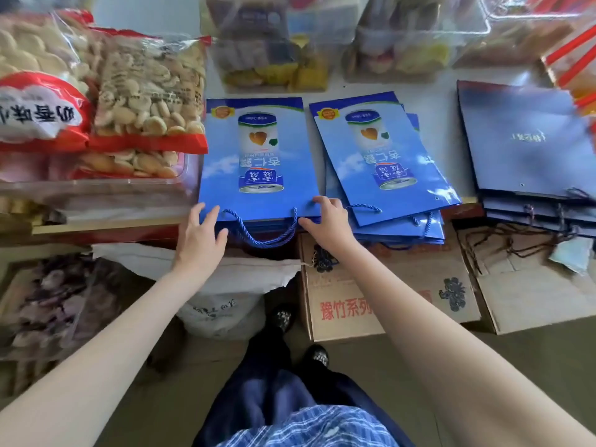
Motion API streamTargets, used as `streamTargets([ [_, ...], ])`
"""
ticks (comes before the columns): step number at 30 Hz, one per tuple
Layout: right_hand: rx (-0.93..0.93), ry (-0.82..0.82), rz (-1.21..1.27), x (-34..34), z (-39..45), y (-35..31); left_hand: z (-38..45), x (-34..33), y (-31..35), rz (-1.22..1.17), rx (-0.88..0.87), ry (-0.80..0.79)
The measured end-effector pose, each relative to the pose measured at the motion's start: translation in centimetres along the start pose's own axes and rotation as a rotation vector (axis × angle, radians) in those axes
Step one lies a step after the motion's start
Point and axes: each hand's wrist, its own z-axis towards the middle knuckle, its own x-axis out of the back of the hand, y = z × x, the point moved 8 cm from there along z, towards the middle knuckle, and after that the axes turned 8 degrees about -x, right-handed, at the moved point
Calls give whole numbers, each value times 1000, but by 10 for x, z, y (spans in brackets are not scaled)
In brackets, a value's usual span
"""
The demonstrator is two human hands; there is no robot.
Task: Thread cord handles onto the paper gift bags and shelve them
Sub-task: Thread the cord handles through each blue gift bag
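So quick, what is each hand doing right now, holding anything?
Left hand: open, fingers straight, touching the near edge of the left blue gift bag stack.
Right hand: fingers curled over the same edge, gripping it.

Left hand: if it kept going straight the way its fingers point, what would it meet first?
Probably the left hand would slide further onto the blue gift bag it already touches at the near edge; beyond lies the biscuit packet, though depth is unclear.
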Motion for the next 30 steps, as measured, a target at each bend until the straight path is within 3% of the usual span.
streamTargets([
  [4,-30,39,79,8,4,3,7,11,-8,-326,210,169],
  [8,-147,36,81,1,12,-1,19,-1,-10,-413,416,90],
  [14,-163,117,-103,-8,11,-3,17,-15,-3,-291,378,93],
  [19,-115,111,-168,-17,7,-3,5,-25,0,-327,370,105],
  [30,-84,-12,-43,-15,17,8,22,-20,-14,-353,279,12],
])
